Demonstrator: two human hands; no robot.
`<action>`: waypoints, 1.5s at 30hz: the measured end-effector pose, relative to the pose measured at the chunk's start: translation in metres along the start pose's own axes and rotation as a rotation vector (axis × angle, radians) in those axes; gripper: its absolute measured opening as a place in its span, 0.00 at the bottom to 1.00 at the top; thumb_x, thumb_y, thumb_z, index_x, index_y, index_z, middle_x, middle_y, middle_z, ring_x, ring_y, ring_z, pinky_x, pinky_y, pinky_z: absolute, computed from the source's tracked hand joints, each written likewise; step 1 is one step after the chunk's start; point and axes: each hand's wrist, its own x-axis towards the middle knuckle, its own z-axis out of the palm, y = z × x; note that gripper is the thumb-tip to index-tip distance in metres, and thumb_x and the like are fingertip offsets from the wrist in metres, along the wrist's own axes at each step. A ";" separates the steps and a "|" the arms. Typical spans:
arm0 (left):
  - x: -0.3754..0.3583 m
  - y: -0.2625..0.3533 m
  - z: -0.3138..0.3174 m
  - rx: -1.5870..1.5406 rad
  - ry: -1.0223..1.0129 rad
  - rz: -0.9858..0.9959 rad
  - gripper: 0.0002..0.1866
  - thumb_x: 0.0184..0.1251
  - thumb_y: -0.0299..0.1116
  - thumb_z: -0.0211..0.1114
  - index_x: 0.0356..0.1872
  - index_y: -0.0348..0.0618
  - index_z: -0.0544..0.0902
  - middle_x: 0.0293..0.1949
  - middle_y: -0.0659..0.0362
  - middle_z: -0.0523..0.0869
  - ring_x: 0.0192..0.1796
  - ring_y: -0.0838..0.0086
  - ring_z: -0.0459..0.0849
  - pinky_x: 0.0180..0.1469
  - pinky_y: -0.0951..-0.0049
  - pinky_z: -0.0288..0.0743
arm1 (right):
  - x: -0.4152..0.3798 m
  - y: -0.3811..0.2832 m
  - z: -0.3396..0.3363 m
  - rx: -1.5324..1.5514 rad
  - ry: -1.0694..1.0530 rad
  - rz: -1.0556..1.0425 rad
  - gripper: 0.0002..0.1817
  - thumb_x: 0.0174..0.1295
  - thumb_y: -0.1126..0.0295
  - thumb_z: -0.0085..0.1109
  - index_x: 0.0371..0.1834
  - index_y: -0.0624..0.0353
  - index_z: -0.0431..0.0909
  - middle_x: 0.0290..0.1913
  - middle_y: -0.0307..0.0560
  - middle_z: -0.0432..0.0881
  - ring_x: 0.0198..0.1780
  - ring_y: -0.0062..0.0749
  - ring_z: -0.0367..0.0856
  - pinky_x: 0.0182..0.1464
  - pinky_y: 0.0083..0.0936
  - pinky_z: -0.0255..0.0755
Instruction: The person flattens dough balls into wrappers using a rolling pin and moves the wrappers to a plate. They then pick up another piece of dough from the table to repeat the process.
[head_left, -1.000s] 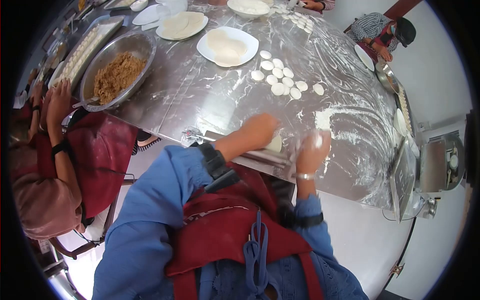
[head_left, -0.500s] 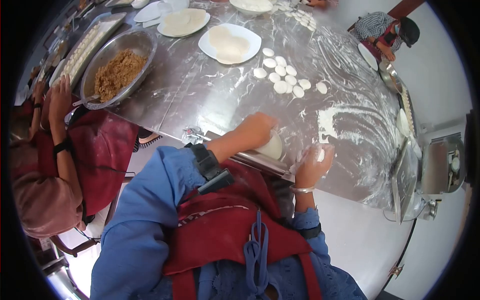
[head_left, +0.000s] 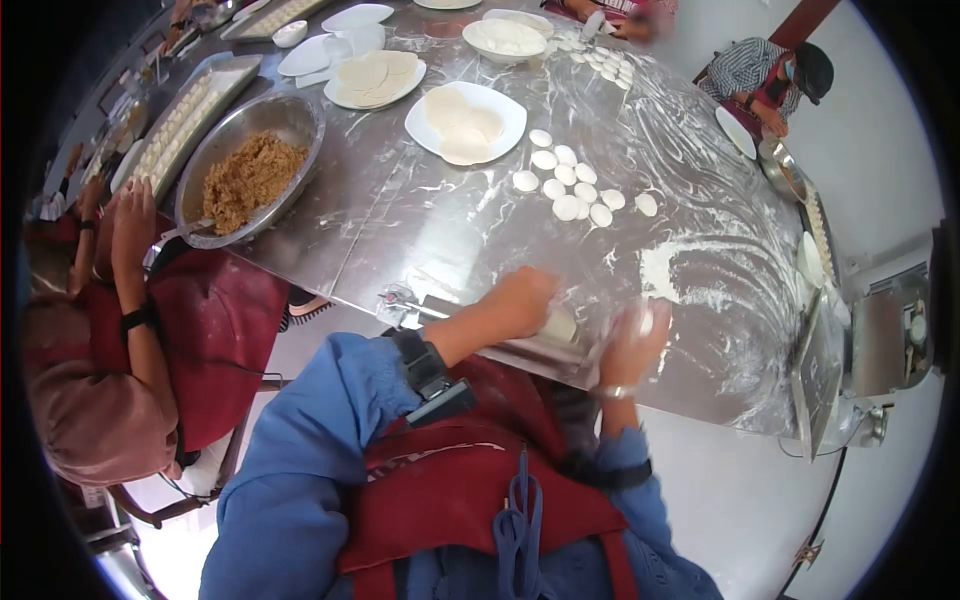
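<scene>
My left hand (head_left: 527,298) is closed, fingers curled down at the upper edge of a flat pale dough round (head_left: 560,325). The dough lies against the metal dough roller (head_left: 510,350) at the table's edge; my hand partly hides it. At the roller's right end my right hand (head_left: 635,345), smeared by motion, is closed round what looks like the crank handle. A small white bit (head_left: 645,322) shows between its fingers. Several white dough discs (head_left: 570,185) lie on the floured table beyond my hands.
Rolled wrappers lie on a white plate (head_left: 515,105). A steel bowl (head_left: 310,160) of brown filling stands left, beside a tray of dumplings (head_left: 185,125). Another person's hand (head_left: 133,225) is at far left; a co-worker (head_left: 765,85) is at the far right.
The dough round shows lower, closer to the roller, and less of it is visible. My right hand is more blurred. The whole view has shifted slightly down.
</scene>
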 end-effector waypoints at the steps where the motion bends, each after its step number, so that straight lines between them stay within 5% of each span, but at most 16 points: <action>1: -0.002 0.004 0.001 -0.012 -0.031 0.005 0.07 0.50 0.23 0.52 0.31 0.38 0.77 0.30 0.44 0.79 0.36 0.48 0.78 0.38 0.54 0.71 | 0.010 0.002 0.008 0.011 0.003 0.007 0.06 0.55 0.73 0.48 0.26 0.63 0.64 0.23 0.48 0.67 0.28 0.37 0.68 0.35 0.33 0.65; 3: 0.003 -0.001 0.016 0.011 0.079 0.063 0.08 0.52 0.25 0.51 0.30 0.37 0.77 0.30 0.43 0.79 0.35 0.48 0.78 0.38 0.53 0.71 | 0.037 -0.004 0.039 0.002 -0.063 -0.084 0.07 0.57 0.71 0.49 0.31 0.66 0.67 0.26 0.52 0.72 0.32 0.42 0.72 0.40 0.37 0.67; 6: 0.010 -0.009 0.034 0.019 0.061 -0.017 0.10 0.46 0.27 0.57 0.33 0.42 0.78 0.30 0.46 0.80 0.36 0.52 0.79 0.39 0.56 0.72 | 0.037 0.052 0.040 -0.179 0.060 -0.122 0.20 0.60 0.67 0.51 0.52 0.71 0.67 0.48 0.64 0.73 0.50 0.50 0.71 0.52 0.38 0.66; 9: 0.003 -0.017 0.030 0.192 0.029 0.137 0.08 0.43 0.27 0.59 0.29 0.39 0.79 0.27 0.45 0.80 0.34 0.51 0.80 0.36 0.57 0.74 | 0.002 0.063 -0.003 -0.321 0.016 -0.038 0.27 0.63 0.61 0.49 0.59 0.70 0.59 0.54 0.61 0.68 0.53 0.42 0.70 0.51 0.32 0.69; 10: 0.002 -0.023 0.032 0.083 0.101 0.117 0.07 0.45 0.25 0.58 0.28 0.38 0.78 0.27 0.44 0.80 0.34 0.51 0.80 0.36 0.56 0.74 | -0.010 0.056 -0.010 -0.012 -0.006 0.210 0.27 0.63 0.60 0.48 0.60 0.68 0.60 0.53 0.61 0.69 0.48 0.39 0.72 0.47 0.30 0.71; 13: 0.000 -0.007 0.025 0.037 0.062 -0.018 0.05 0.47 0.23 0.56 0.28 0.36 0.77 0.27 0.43 0.79 0.34 0.50 0.80 0.36 0.56 0.73 | -0.006 0.031 -0.001 -0.034 0.000 0.175 0.22 0.63 0.62 0.48 0.54 0.68 0.64 0.44 0.58 0.73 0.39 0.36 0.73 0.39 0.28 0.71; 15: 0.002 0.000 0.030 0.050 0.093 0.028 0.05 0.48 0.23 0.56 0.28 0.36 0.77 0.27 0.43 0.79 0.34 0.49 0.80 0.36 0.56 0.73 | 0.028 0.006 0.020 0.129 -0.084 0.070 0.09 0.62 0.69 0.44 0.27 0.61 0.62 0.21 0.39 0.63 0.25 0.29 0.63 0.29 0.30 0.61; 19: 0.012 0.002 0.033 0.039 0.081 0.016 0.06 0.49 0.23 0.55 0.29 0.36 0.77 0.28 0.43 0.79 0.34 0.48 0.79 0.37 0.55 0.73 | 0.039 0.029 0.032 -0.010 0.089 -0.187 0.10 0.62 0.68 0.45 0.36 0.65 0.66 0.27 0.45 0.67 0.29 0.28 0.64 0.30 0.23 0.63; 22: 0.005 -0.012 0.035 0.044 0.134 0.125 0.06 0.49 0.23 0.54 0.29 0.35 0.77 0.29 0.42 0.79 0.35 0.48 0.78 0.38 0.54 0.72 | 0.008 0.028 0.002 0.082 -0.125 0.197 0.10 0.61 0.68 0.45 0.34 0.66 0.66 0.28 0.47 0.67 0.29 0.31 0.64 0.32 0.25 0.64; 24: -0.003 -0.016 0.033 0.022 0.160 0.073 0.06 0.49 0.23 0.54 0.28 0.35 0.78 0.30 0.42 0.79 0.36 0.49 0.78 0.39 0.54 0.72 | -0.017 0.023 -0.015 -0.160 0.048 -0.065 0.13 0.61 0.67 0.46 0.41 0.67 0.70 0.37 0.54 0.72 0.38 0.39 0.70 0.42 0.32 0.67; 26: -0.002 -0.014 0.034 0.009 0.053 -0.094 0.06 0.47 0.25 0.56 0.27 0.35 0.77 0.30 0.43 0.79 0.36 0.50 0.78 0.38 0.54 0.72 | -0.006 0.026 -0.007 -0.236 -0.034 0.136 0.24 0.60 0.68 0.49 0.59 0.66 0.64 0.56 0.62 0.68 0.62 0.51 0.62 0.65 0.38 0.52; 27: 0.000 -0.004 0.027 0.049 0.011 -0.081 0.06 0.47 0.26 0.57 0.28 0.36 0.77 0.29 0.44 0.79 0.35 0.50 0.79 0.37 0.55 0.72 | -0.001 0.035 -0.005 -0.949 -0.195 -0.433 0.24 0.59 0.70 0.49 0.58 0.67 0.64 0.54 0.60 0.70 0.60 0.51 0.63 0.64 0.38 0.52; 28: -0.004 0.008 0.018 0.015 0.055 0.001 0.07 0.47 0.25 0.57 0.29 0.36 0.77 0.28 0.45 0.79 0.35 0.50 0.79 0.36 0.55 0.72 | 0.013 0.037 0.017 -0.217 -0.066 -0.091 0.23 0.57 0.72 0.49 0.57 0.65 0.65 0.53 0.60 0.71 0.59 0.49 0.63 0.63 0.39 0.52; 31: 0.001 0.020 0.017 0.081 0.022 -0.095 0.08 0.51 0.25 0.54 0.33 0.37 0.76 0.30 0.46 0.80 0.36 0.51 0.79 0.38 0.55 0.73 | 0.037 0.000 0.028 -0.124 -0.036 -0.060 0.08 0.55 0.72 0.50 0.36 0.65 0.69 0.31 0.55 0.75 0.36 0.46 0.74 0.41 0.36 0.66; 34: -0.009 0.005 0.010 0.107 0.016 0.028 0.08 0.53 0.26 0.53 0.34 0.39 0.77 0.31 0.46 0.81 0.36 0.51 0.79 0.39 0.54 0.73 | 0.006 0.016 0.007 0.089 -0.017 0.072 0.06 0.55 0.72 0.49 0.28 0.63 0.66 0.22 0.49 0.69 0.25 0.44 0.69 0.32 0.33 0.65; 45: -0.008 0.003 0.001 0.007 0.031 -0.053 0.10 0.52 0.35 0.60 0.31 0.40 0.75 0.28 0.46 0.79 0.34 0.49 0.78 0.36 0.55 0.70 | 0.013 -0.014 0.008 0.075 -0.011 -0.024 0.06 0.53 0.75 0.49 0.25 0.62 0.62 0.21 0.49 0.65 0.24 0.38 0.67 0.31 0.33 0.64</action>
